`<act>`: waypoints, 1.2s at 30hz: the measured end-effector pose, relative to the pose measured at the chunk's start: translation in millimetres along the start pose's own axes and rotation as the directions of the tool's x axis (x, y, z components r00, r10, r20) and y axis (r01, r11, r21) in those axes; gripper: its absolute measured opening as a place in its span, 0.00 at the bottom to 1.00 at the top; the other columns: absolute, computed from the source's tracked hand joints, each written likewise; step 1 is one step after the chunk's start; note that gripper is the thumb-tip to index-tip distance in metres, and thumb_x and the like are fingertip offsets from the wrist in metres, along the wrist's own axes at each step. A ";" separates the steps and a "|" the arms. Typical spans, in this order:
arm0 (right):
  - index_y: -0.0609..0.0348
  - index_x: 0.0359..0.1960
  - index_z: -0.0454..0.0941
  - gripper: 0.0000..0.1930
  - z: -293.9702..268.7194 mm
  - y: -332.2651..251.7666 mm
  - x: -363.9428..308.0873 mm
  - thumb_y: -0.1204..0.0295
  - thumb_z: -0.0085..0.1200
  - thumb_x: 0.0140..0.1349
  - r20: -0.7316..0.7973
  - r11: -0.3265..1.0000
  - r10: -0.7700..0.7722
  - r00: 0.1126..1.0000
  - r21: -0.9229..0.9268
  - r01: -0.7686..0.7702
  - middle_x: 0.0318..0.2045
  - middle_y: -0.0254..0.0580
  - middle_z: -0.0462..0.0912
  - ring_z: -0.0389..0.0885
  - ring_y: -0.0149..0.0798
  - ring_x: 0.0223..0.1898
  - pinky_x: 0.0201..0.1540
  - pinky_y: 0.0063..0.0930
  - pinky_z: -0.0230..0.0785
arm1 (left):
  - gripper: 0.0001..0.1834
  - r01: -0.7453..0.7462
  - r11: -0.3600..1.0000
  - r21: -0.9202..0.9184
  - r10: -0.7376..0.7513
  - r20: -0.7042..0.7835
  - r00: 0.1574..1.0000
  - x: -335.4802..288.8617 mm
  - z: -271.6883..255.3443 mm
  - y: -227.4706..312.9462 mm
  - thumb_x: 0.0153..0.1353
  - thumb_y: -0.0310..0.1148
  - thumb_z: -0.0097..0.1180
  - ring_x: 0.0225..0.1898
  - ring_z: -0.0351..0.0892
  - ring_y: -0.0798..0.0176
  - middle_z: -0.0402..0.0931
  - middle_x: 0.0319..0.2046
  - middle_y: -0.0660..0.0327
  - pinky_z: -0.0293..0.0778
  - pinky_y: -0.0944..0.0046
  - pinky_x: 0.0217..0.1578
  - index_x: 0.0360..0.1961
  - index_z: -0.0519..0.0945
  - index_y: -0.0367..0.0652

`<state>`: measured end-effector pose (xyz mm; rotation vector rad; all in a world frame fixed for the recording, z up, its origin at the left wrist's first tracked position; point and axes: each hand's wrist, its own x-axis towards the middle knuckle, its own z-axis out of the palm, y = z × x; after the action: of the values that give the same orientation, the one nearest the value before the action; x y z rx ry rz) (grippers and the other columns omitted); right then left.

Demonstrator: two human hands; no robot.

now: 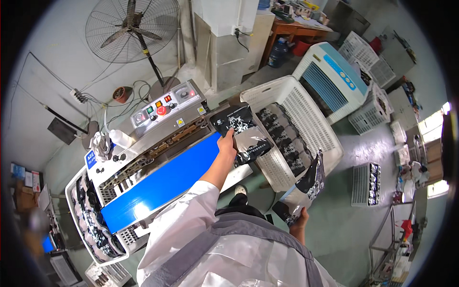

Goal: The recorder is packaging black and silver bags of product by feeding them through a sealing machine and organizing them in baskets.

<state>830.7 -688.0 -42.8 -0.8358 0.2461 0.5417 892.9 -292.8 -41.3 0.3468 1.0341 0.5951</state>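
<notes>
Left hand (226, 144): some fingers hidden behind its black-and-silver pouch (249, 138). Right hand (300, 221): fingers partly hidden by the second pouch (306, 187), most of that arm behind the torso (248, 253). Fan (130, 21) top cut off. Grey round object (39, 221), far left: blurred, can't identify.

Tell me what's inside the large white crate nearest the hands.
The large white crate holds black-and-silver pouches packed closely together. Whatever lies beneath the visible ones is covered by them and cannot be seen.
</notes>
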 end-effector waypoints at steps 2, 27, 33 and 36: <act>0.62 0.56 0.66 0.37 -4.0 -12.1 32.4 0.58 0.63 0.46 0.044 0.999 0.042 0.998 0.007 -0.043 0.49 0.46 0.76 0.76 0.49 0.49 0.53 0.42 0.69 | 0.12 -0.033 0.999 0.023 0.034 -0.031 0.999 24.5 -4.4 -4.6 0.54 0.31 0.62 0.32 0.79 0.57 0.77 0.32 0.56 0.75 0.55 0.32 0.35 0.75 0.35; 0.61 0.57 0.66 0.38 9.4 -32.9 192.7 0.59 0.64 0.42 0.259 0.923 0.385 0.886 -0.116 -0.367 0.51 0.42 0.75 0.73 0.47 0.52 0.56 0.40 0.66 | 0.21 -0.151 0.884 0.442 0.271 -0.223 0.936 40.7 -27.1 5.1 0.53 0.37 0.64 0.32 0.78 0.60 0.78 0.34 0.53 0.74 0.59 0.32 0.41 0.76 0.29; 0.61 0.57 0.66 0.39 23.5 -34.5 188.6 0.57 0.65 0.42 0.273 0.926 0.377 0.885 -0.125 -0.355 0.50 0.42 0.75 0.74 0.47 0.50 0.54 0.41 0.68 | 0.21 -0.118 0.906 0.406 0.236 -0.254 0.938 39.0 -36.3 13.0 0.51 0.38 0.64 0.31 0.77 0.61 0.79 0.33 0.54 0.72 0.59 0.33 0.38 0.78 0.30; 0.61 0.57 0.66 0.40 31.9 -34.8 186.1 0.56 0.65 0.41 0.274 0.932 0.362 0.891 -0.107 -0.346 0.50 0.43 0.76 0.75 0.47 0.50 0.53 0.42 0.69 | 0.21 -0.108 0.917 0.384 0.216 -0.251 0.944 37.5 -40.2 16.5 0.51 0.38 0.65 0.31 0.77 0.61 0.79 0.33 0.54 0.72 0.60 0.32 0.38 0.78 0.30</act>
<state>1005.6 -616.3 -76.6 -0.7564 0.1124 1.0114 866.8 -257.1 -77.8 0.6965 1.4135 0.6134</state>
